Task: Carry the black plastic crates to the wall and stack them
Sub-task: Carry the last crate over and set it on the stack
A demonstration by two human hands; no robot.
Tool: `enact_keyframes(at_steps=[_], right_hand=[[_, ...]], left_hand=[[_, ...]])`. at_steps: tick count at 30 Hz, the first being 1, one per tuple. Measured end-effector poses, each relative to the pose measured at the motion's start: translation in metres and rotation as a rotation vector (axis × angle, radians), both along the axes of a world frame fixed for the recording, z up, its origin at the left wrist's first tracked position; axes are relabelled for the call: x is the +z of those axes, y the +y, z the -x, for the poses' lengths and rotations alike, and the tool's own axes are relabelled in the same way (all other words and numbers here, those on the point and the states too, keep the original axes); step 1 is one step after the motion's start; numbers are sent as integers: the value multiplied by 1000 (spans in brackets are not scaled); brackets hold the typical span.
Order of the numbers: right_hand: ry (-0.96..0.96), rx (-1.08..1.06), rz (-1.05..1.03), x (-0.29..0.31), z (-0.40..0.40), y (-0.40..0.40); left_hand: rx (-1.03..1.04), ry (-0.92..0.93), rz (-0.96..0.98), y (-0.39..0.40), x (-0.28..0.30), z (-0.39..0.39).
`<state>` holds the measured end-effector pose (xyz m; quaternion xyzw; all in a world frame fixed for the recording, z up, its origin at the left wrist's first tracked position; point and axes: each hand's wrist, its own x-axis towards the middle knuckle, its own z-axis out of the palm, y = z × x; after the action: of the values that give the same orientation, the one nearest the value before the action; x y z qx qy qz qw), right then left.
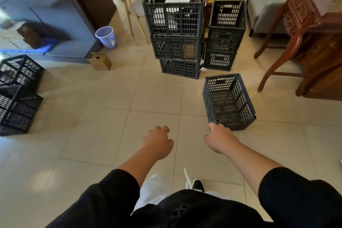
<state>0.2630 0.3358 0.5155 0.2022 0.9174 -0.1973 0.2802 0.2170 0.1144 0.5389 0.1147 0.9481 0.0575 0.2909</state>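
While both hands reach forward over the tiled floor (103,102), neither holds anything.

Nearest, the left hand (158,139) hangs with fingers loosely curled; the right hand (220,138), fingers also loosely curled, sits just at the near corner of the single black crate (228,101). Beyond stand a tall crate stack (175,29) and a shorter stack (224,37), more crates (17,94) at left. No readable writing shows on any crate or on the cardboard box (100,61).
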Motion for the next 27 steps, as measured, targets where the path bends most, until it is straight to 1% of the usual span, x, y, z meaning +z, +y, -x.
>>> enact_keyframes(at_steps=[3, 6, 10, 15, 18, 22, 27], right_hand=[[-15, -20, 7, -7, 46, 11], [-37, -39, -7, -13, 100, 23], [-46, -108, -19, -17, 180, 39], [-29, -269, 25, -24, 256, 61], [-45, -421, 62, -29, 280, 80], [-105, -647, 100, -44, 289, 123], [-144, -793, 85, -59, 308, 197]], left_hand=[[-3, -19, -49, 18, -3, 51], [-38, -19, -59, 34, -10, 110], [-104, -25, -17, 43, -22, 202], [-207, -55, 53, 54, -29, 313], [-285, -52, 100, 76, -31, 368], [-430, -67, 149, 125, -40, 420], [-573, -67, 214, 215, -55, 470]])
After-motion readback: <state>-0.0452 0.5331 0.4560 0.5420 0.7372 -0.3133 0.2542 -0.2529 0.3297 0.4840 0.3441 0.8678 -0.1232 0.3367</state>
